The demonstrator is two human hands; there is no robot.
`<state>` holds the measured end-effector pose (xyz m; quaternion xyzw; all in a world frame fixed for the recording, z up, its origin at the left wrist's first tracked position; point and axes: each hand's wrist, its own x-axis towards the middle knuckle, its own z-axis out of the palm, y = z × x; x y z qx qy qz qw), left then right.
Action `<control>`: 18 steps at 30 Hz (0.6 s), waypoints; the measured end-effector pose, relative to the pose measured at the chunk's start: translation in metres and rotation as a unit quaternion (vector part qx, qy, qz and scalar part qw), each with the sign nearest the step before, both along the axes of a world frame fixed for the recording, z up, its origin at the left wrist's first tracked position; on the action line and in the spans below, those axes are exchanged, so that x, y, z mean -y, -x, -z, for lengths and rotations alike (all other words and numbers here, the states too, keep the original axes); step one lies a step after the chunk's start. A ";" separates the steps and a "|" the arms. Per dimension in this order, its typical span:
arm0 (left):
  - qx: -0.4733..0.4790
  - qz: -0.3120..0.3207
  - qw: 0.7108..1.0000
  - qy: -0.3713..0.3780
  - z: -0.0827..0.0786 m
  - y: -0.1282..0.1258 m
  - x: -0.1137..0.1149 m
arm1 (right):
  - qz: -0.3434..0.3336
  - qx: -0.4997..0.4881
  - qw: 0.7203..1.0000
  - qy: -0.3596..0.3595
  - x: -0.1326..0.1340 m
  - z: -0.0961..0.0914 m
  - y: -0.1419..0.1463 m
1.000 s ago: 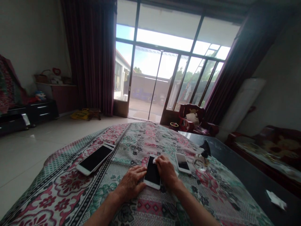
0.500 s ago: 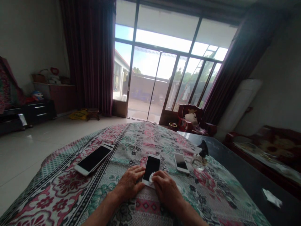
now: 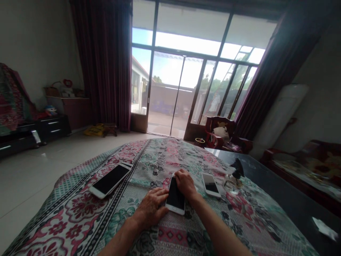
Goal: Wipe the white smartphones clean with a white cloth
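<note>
A white smartphone (image 3: 176,197) with a dark screen lies face up on the patterned tablecloth in front of me. My left hand (image 3: 153,206) rests on its left side, fingers stretched out and touching the edge. Bent over the phone's top right end is my right hand (image 3: 185,183), its fingers closed on a white tissue that they almost wholly cover. Right of that hand lies a smaller white phone (image 3: 211,185). A larger white phone (image 3: 111,180) lies to the left, with part of another one showing behind its upper end.
A clear spray bottle (image 3: 233,182) with a black trigger head stands at the right of the cloth-covered table (image 3: 149,163). Beside it runs a dark tabletop (image 3: 282,192) with a crumpled white tissue (image 3: 325,228) on it. Wooden chairs and glass doors are beyond.
My right hand has slid from the phone's lower end up to its top, taking the tissue along. My left hand stays at the left edge. The view has shifted slightly.
</note>
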<state>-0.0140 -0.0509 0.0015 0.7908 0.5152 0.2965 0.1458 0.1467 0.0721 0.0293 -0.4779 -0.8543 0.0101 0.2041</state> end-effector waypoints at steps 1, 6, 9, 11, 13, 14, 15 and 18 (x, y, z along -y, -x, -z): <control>0.000 0.003 1.000 -0.003 -0.001 0.000 0.000 | -0.001 -0.002 1.000 0.000 -0.002 0.000 0.003; 0.003 -0.003 1.000 -0.011 -0.001 -0.001 0.002 | -0.039 -0.012 0.999 -0.005 0.003 0.005 0.006; 0.003 -0.007 1.000 -0.014 -0.001 -0.002 0.002 | -0.074 -0.015 0.997 -0.020 0.013 0.009 -0.001; 0.003 -0.007 1.000 -0.016 -0.002 -0.002 0.002 | -0.089 -0.014 0.995 -0.029 0.019 0.011 -0.004; 0.007 -0.003 1.000 -0.019 -0.002 -0.002 0.002 | -0.093 -0.012 0.995 -0.035 0.021 0.013 -0.006; 0.009 -0.002 1.000 -0.021 -0.002 -0.002 0.002 | -0.091 -0.013 0.995 -0.038 0.021 0.013 -0.005; 0.010 -0.001 1.000 -0.022 -0.001 -0.003 0.002 | -0.088 -0.013 0.995 -0.041 0.019 0.013 -0.004; 0.008 -0.004 1.000 -0.024 0.001 -0.002 0.001 | -0.082 -0.011 0.996 -0.044 0.012 0.013 0.001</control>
